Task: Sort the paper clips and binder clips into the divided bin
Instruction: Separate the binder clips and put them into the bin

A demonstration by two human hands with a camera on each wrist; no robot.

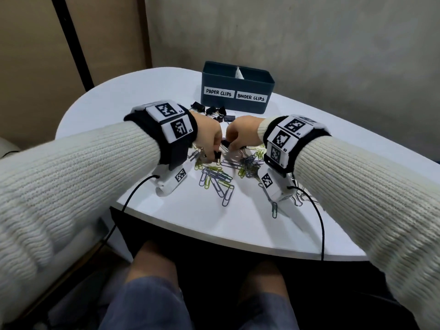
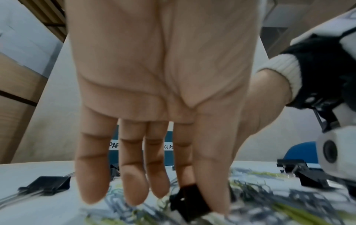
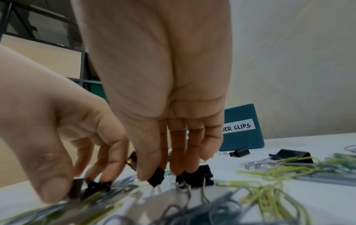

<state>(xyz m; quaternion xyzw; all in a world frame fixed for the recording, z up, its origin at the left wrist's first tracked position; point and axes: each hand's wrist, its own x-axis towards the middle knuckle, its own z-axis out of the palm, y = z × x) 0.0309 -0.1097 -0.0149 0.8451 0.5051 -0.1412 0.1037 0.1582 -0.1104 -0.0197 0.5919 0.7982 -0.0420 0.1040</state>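
Both hands dig into the paper clip pile (image 1: 221, 172) at frame centre — left hand (image 1: 209, 136) and right hand (image 1: 240, 136) each pinching a black binder clip (image 3: 157, 177). Tangled paper clips could ride along into the divided bin (image 1: 237, 88), upper centre.

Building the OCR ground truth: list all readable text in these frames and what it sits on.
"PAPER CLIPS": left label on the bin front.
"BINDER CLIPS": right label on the same front; the right wrist view shows only "DER CLIPS", the left wrist view only "PAP" and "CLIPS".
"L5": corner of a left wristband marker.
Other wristband marker codes: too small to read.
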